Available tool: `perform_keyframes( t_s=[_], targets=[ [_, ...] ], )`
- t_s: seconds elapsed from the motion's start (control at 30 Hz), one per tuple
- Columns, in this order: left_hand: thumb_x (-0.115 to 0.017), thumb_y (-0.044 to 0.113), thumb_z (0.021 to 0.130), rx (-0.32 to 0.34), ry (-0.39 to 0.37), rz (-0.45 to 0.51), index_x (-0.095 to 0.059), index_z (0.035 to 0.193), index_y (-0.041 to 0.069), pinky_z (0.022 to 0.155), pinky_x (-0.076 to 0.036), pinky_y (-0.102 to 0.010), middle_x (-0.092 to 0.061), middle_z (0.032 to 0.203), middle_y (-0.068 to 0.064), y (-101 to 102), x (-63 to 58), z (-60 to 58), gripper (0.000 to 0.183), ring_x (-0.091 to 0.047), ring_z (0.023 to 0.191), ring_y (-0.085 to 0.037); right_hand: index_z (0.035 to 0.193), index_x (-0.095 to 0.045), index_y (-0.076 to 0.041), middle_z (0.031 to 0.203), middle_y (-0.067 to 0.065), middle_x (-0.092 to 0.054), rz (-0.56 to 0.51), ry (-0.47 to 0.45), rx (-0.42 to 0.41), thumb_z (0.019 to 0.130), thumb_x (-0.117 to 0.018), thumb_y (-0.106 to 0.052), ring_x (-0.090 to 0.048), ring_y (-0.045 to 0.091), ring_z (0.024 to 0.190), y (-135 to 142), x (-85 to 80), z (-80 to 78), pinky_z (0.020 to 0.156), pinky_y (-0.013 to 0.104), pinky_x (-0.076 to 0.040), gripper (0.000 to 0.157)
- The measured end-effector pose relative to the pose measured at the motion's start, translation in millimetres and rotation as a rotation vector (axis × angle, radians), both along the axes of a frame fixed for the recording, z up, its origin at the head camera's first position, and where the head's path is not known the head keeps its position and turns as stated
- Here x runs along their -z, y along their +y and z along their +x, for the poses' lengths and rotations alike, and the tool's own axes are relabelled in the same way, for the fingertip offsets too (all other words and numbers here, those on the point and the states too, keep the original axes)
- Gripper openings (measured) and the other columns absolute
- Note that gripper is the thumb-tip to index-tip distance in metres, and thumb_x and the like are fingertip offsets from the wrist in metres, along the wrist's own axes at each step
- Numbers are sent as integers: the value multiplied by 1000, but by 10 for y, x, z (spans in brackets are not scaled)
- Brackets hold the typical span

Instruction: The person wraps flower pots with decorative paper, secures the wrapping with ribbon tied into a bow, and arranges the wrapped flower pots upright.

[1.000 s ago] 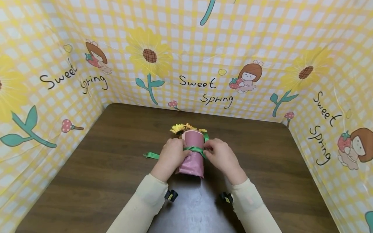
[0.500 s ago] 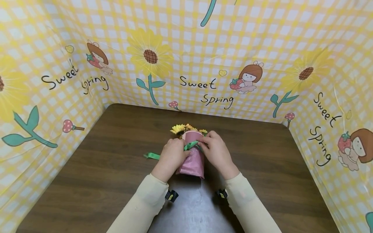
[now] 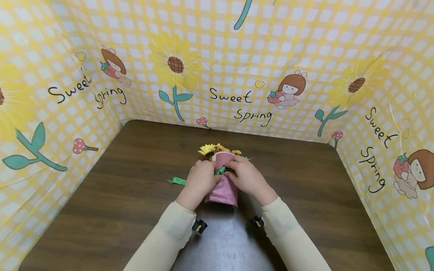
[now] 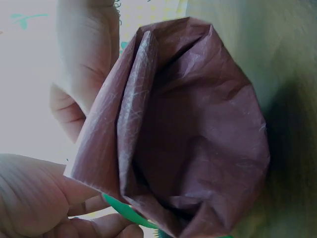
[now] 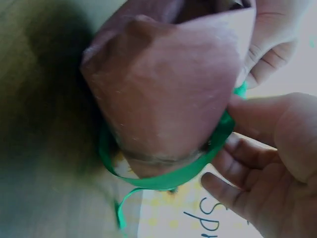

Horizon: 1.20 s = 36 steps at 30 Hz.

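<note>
A small bouquet in a pink paper wrap lies on the table with its flowers pointing away. Green ribbon runs round its middle. My left hand grips the wrap's left side, its thumb on top beside the ribbon. On the other side, my right hand pinches the ribbon between thumb and fingers. The right wrist view has the ribbon looped under the wrap and up to the right hand. In the left wrist view, the wrap's folded lower end faces the camera.
A loose ribbon end lies on the dark wooden table, left of the left hand. Yellow checked cloth with printed flowers encloses the table at the back and both sides.
My right hand has moved left and over the top of the wrap, drawing the ribbon toward the middle. The left hand keeps its hold.
</note>
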<state>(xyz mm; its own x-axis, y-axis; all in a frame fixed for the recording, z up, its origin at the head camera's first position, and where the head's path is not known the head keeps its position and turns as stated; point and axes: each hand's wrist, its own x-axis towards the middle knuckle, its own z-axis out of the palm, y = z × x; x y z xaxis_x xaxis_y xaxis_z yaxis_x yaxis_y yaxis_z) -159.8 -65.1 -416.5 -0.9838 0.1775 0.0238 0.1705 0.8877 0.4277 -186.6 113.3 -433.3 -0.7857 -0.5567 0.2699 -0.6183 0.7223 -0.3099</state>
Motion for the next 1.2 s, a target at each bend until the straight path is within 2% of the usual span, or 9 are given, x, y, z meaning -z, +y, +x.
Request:
perform_keyframes(
  t_s=[0.17, 0.37, 0.53, 0.67, 0.77, 0.83, 1.0, 1.1, 1.2],
  targets=[
    [-80, 35, 90, -4, 10, -28, -72, 94, 11, 81, -50, -50, -69, 88, -7, 7, -46, 8, 26, -60, 92, -33, 102, -76, -12, 102, 3, -69, -45, 39, 31, 97, -68, -11, -64, 22, 98, 10, 17, -8, 90, 40, -54, 9],
    [-80, 34, 89, -9, 15, -30, -71, 92, 11, 80, -50, -49, -68, 85, -6, 8, -65, 22, 25, -61, 91, -33, 91, -67, -14, 88, 0, -63, -176, -151, 80, 102, -60, -13, -58, 16, 80, 20, -51, -25, 72, 33, -50, 13],
    [-80, 34, 89, -5, 24, -31, -72, 94, 10, 78, -50, -49, -69, 85, -6, 7, -58, 18, 26, -61, 88, -32, 87, -64, -16, 84, 0, -59, -228, -236, 79, 101, -58, -15, -54, 15, 75, 35, -110, -31, 66, 30, -46, 16],
    [-81, 34, 89, -4, 26, -29, -72, 94, 10, 77, -50, -48, -69, 84, -5, 7, -47, 6, 26, -61, 87, -32, 92, -64, -16, 78, -1, -57, -285, -312, 80, 102, -58, -16, -52, 14, 68, 52, -125, -23, 61, 29, -45, 12],
    [-81, 34, 88, -10, 21, -12, -73, 93, 10, 76, -50, -48, -67, 80, -4, 7, -50, 11, 25, -60, 86, -31, 103, -63, -15, 77, -2, -57, -359, -373, 69, 102, -57, -13, -52, 15, 68, 69, -118, -19, 62, 29, -45, 6],
    [-82, 34, 88, -15, 17, 2, -72, 91, 11, 75, -49, -47, -66, 78, -3, 5, -52, 13, 25, -60, 84, -30, 111, -60, -14, 79, 0, -57, -411, -408, 53, 103, -55, -11, -51, 16, 68, 83, -110, -19, 62, 29, -45, 10],
    [-82, 35, 87, -32, -28, 36, -70, 86, 13, 65, -46, -40, -62, 72, -1, -11, -42, -12, 25, -59, 73, -25, 121, -54, -10, 95, 7, -58, -485, -516, -32, 105, -52, -10, -55, 25, 79, 135, -94, -12, 68, 34, -47, 16],
    [-82, 36, 87, -41, -62, 41, -69, 84, 14, 61, -45, -36, -62, 71, 0, -20, -40, -31, 26, -58, 69, -22, 125, -53, -11, 109, 6, -61, -424, -497, -71, 101, -61, -11, -59, 23, 94, 161, -75, -9, 78, 36, -52, 25],
    [-82, 37, 87, -37, -79, 54, -69, 85, 14, 60, -45, -34, -62, 71, 0, -30, -40, -42, 27, -58, 68, -20, 128, -53, -13, 106, 5, -64, -340, -372, -50, 94, -69, -8, -60, 19, 92, 171, -83, 3, 80, 35, -53, 37]
  ],
)
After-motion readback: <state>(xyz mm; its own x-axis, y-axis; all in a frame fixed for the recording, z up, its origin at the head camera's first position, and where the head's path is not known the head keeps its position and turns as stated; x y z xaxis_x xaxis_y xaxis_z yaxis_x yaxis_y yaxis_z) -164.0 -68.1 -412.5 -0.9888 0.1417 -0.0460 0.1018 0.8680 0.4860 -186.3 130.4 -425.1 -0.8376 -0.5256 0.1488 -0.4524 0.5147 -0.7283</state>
